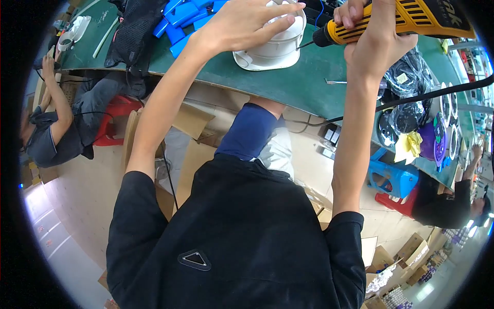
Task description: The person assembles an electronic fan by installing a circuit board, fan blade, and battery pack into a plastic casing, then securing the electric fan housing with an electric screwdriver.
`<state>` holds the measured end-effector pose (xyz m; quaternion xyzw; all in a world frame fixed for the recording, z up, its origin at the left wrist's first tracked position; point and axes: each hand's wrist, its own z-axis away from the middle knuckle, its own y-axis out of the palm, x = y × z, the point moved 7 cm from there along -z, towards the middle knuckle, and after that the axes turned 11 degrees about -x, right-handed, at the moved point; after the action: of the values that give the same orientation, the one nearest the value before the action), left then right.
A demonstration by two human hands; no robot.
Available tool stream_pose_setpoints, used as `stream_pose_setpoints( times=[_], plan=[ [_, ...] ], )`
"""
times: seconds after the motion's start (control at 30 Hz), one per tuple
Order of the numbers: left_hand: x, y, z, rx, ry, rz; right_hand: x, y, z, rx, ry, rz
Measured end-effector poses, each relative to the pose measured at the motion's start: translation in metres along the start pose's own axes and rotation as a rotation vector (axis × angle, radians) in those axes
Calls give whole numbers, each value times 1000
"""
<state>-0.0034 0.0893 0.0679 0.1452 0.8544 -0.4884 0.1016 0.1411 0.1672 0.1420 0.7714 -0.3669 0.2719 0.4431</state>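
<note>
A white, rounded plastic housing (278, 57) with a wide base stands near the edge of the green table. My left hand (247, 26) lies across its upper part, thumb and a finger stretched out to the right; the remaining fingers are hard to see. My right hand (374, 49) is closed around a yellow-and-black power drill (411, 18), held sideways. The drill's thin bit (305, 46) points left, its tip at the right side of the housing near the base. Whether a screw sits at the tip cannot be made out.
Blue parts (180, 18) and a black mesh bag (135, 36) lie left on the green table (206, 64). A screwdriver (337, 82), wrapped black parts (406, 77) and a purple spool (433, 139) are rightward. A black cable (432, 93) crosses my right forearm. Other people sit at both sides.
</note>
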Motion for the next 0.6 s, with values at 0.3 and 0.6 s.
stream_pose_setpoints(
  times=[0.3, 0.6],
  plan=[
    [0, -1, 2, -17, -23, 9, 2, 0, -4, -6, -50, 37],
    [-3, 1, 1, 6, -22, -36, -2, 16, -5, 101, -7, 96]
  ],
)
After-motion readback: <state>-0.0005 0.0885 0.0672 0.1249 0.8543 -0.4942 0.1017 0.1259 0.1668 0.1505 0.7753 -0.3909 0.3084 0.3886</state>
